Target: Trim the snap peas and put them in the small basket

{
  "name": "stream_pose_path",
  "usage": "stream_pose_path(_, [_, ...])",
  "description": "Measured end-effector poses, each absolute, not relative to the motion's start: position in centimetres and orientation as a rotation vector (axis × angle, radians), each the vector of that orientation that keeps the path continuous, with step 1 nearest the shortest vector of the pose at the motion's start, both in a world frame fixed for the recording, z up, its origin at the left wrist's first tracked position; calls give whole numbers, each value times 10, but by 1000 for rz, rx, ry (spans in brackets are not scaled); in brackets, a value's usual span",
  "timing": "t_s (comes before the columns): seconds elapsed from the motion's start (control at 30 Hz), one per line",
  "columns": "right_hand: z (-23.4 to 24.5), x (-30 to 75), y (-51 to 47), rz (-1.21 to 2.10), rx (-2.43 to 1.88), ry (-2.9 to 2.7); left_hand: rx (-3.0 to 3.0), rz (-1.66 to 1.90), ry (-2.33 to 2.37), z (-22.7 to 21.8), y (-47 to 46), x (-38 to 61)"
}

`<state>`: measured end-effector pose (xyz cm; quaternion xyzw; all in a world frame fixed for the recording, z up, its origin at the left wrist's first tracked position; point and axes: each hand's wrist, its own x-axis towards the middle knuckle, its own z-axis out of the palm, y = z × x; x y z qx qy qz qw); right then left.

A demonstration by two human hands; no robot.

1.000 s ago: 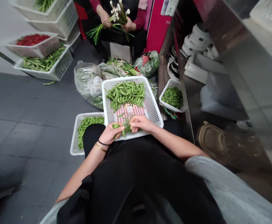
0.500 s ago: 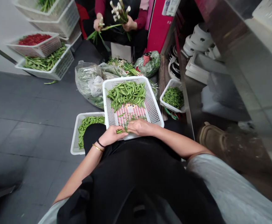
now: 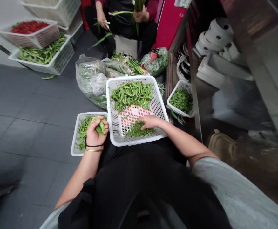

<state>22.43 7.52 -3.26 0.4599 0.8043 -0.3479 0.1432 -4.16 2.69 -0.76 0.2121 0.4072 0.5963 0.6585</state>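
Green pods [image 3: 100, 127] were clutched in the left hand [image 3: 94, 135] above the white crate [image 3: 75, 140], while the right hand [image 3: 148, 122] was held spread over green trimmings [image 3: 137, 130].

1. A seated co-worker [image 3: 129, 27] in red sleeves and a dark apron, at the far end, holds a bunch of long green stems [image 3: 122, 13].
2. Against the far wall, a white basket of red chillies [image 3: 29, 30] rests across a basket of green pods [image 3: 42, 54], near stacked white baskets [image 3: 57, 12], all beside the grey tile floor [image 3: 29, 95].
3. Two plastic bags of greens [image 3: 90, 79] and [image 3: 155, 62] slump near the co-worker's feet.
4. A small basket of chopped greens [image 3: 180, 101] sits by a pink cabinet [image 3: 168, 25].
5. A steel shelf [image 3: 253, 60] carries white containers [image 3: 217, 35]; a tan shoe [image 3: 222, 146] shows beneath it.
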Motion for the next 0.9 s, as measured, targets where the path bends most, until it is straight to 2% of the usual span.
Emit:
stream_pose_path(0.07, [-48, 201, 94, -640, 1423, 2432, 448, 1211, 823, -10, 26, -42])
stream_pose_path(0.1, [-56, 186, 101, -575, 1437, 2462, 440, 1163, 787, -11, 25, -40])
stream_pose_path(0.23, [-87, 133, 114, -580, 1360, 2541, 399, 1037, 682, -11, 19, -33])
stream_pose_path(0.33, [-93, 128, 115, -601, 1370, 2578, 389, 909, 721, -13, 16, -31])
stream_pose_path(0.47, [-70, 154, 96, -617, 1520, 2662, 393, 783, 923, -21, 11, -17])
stream_pose_path(0.63, [-34, 181, 40, -1030, 1659, 3167, 449, 858, 994, -27, 9, 10])
stream_pose_path(0.8, [-22, 192, 7, -873, 1248, 3486, 451, 879, 939, -25, 0, 21])
stream_pose_path(0.9, [-17, 194, 1, -854, 1399, 3453, 491, 992, 972, -21, -7, 23])
